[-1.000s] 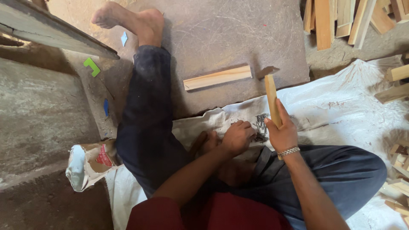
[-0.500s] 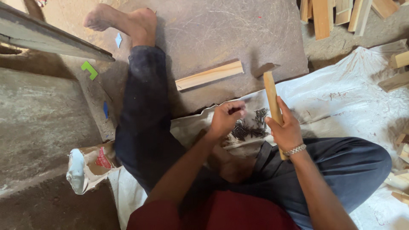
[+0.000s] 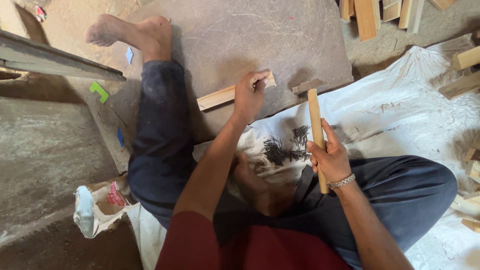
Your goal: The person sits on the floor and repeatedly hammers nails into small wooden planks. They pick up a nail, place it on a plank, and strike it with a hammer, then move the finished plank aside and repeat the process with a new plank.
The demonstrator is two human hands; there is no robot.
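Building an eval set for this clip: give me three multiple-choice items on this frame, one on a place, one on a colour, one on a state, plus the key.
1. Where does the nail pile lie?
A. on the white sheet
B. on the grey slab
C. in the torn bag

2. What colour is the small L-shaped piece?
A. red
B. green
C. white

3. What is the left hand doing?
A. resting on a knee
B. gripping the hammer
C. pressing on the wood strip

Key: A, nails sit on the white sheet; B, it is bright green; C, its fingers sit on the strip's end, while the right hand grips the hammer.
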